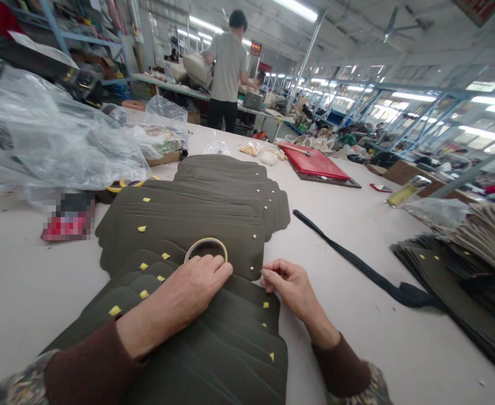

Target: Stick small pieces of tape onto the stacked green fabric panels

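Observation:
Many dark olive panels [205, 225] with rounded corners lie overlapped in a fanned pile in front of me. Small pieces of yellow tape [142, 229] stick to several panels, and small metal studs show near some right edges. My left hand [199, 281] rests over the pile, its fingers curled round a roll of yellow tape [207, 242] that stands partly behind them. At the right edge of a panel, my right hand [287, 284] is pinched closed; a tiny yellowish bit, probably tape, shows at its fingertips.
Clear plastic bags [53, 135] heap up at the left. A red board [313, 161] with a hammer [293, 148] lies at the back. A black strip [357, 264] runs toward stacked panels [462, 287] at right, near a jar [408, 191]. A person [228, 67] stands at another table.

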The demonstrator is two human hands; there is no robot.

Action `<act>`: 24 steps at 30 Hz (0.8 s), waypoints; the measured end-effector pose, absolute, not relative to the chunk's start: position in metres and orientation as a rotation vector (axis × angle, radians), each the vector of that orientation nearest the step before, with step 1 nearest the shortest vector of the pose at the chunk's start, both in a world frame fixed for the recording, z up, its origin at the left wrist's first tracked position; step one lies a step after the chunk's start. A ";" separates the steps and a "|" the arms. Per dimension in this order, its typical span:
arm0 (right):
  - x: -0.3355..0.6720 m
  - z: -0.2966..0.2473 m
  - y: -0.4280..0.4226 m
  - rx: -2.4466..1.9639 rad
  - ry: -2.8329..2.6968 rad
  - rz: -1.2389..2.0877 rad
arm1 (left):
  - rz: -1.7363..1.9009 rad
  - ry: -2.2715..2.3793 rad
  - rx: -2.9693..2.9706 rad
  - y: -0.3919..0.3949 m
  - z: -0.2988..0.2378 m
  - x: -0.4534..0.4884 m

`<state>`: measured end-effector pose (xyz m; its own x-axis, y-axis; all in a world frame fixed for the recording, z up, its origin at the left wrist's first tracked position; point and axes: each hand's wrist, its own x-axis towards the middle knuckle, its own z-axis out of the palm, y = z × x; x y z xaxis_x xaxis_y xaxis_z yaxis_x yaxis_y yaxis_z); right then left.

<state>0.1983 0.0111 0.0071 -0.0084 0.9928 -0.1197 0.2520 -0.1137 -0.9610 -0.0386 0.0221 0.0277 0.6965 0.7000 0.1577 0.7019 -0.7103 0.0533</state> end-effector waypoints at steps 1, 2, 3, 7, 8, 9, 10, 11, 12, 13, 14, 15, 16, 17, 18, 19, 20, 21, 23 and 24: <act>0.196 0.007 0.012 -1.466 -1.335 1.174 | -0.271 -1.208 -2.862 0.022 0.028 -0.040; 0.195 0.006 0.012 -1.459 -1.317 1.165 | -0.282 -1.220 -2.841 0.023 0.028 -0.042; 0.193 0.006 0.012 -1.452 -1.307 1.154 | -0.289 -1.231 -2.829 0.023 0.029 -0.043; 0.189 0.005 0.012 -1.435 -1.316 1.109 | -0.249 -1.273 -2.844 0.026 0.030 -0.050; 0.189 0.004 0.011 -1.429 -1.316 1.098 | -0.234 -1.288 -2.844 0.026 0.030 -0.051; 0.189 0.004 0.012 -1.423 -1.313 1.090 | -0.227 -1.302 -2.842 0.025 0.030 -0.053; 0.189 0.003 0.012 -1.418 -1.308 1.090 | -0.232 -1.309 -2.839 0.025 0.030 -0.054; 0.188 0.002 0.012 -1.413 -1.304 1.094 | -0.249 -1.311 -2.836 0.024 0.029 -0.055; 0.187 0.002 0.013 -1.410 -1.306 1.103 | -0.277 -1.307 -2.833 0.023 0.029 -0.056; 0.186 0.001 0.014 -1.409 -1.313 1.117 | -0.307 -1.304 -2.830 0.022 0.029 -0.056; 0.184 0.001 0.015 -1.410 -1.324 1.134 | -0.329 -1.302 -2.828 0.022 0.030 -0.056; 0.182 0.001 0.016 -1.413 -1.335 1.148 | -0.339 -1.306 -2.827 0.021 0.030 -0.055; 0.180 0.001 0.017 -1.421 -1.348 1.161 | -0.333 -1.314 -2.828 0.021 0.030 -0.055; 0.179 0.001 0.017 -1.432 -1.365 1.171 | -0.312 -1.324 -2.836 0.021 0.031 -0.054; 0.178 0.001 0.018 -1.451 -1.387 1.178 | -0.283 -1.334 -2.848 0.020 0.031 -0.053; 0.178 0.002 0.018 -1.477 -1.416 1.178 | -0.252 -1.342 -2.861 0.020 0.031 -0.053; 0.178 0.003 0.018 -1.506 -1.449 1.175 | -0.230 -1.347 -2.873 0.020 0.031 -0.053; 0.179 0.004 0.017 -1.533 -1.483 1.171 | -0.216 -1.349 -2.886 0.019 0.031 -0.053; 0.182 0.005 0.016 -1.571 -1.530 1.174 | -0.218 -1.356 -2.899 0.018 0.030 -0.054; 0.183 0.005 0.016 -1.579 -1.540 1.182 | -0.227 -1.360 -2.904 0.017 0.029 -0.055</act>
<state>0.1832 0.0160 0.0047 -0.0845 0.9818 -0.1701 0.4184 -0.1199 -0.9003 -0.0553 0.0173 0.0292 0.6325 0.7685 0.0966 0.7582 -0.6398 0.1259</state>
